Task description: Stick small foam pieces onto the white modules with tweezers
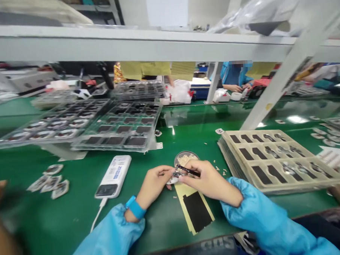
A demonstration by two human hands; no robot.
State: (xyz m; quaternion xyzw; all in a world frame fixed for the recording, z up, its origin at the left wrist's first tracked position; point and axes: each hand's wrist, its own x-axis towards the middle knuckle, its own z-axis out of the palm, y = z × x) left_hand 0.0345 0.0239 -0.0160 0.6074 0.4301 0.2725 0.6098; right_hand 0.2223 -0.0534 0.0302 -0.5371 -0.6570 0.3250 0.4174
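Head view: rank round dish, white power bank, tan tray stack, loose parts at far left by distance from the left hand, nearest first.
From the left hand:
1. Round dish, just behind and to the right of the hands.
2. White power bank, to the left on the green mat.
3. Tan tray stack, far right, beyond the right hand.
4. Loose parts, far left; close to the tray stack in distance, a near call.

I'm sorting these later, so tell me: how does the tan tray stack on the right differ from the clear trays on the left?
The tan tray stack is opaque and beige, lying flat on the green table; the clear trays are see-through plastic and sit raised and tilted. The tan tray stack lies beside the right hand, while the clear trays sit farther back, beyond the left hand. Both have rows of pockets, many holding dark parts.
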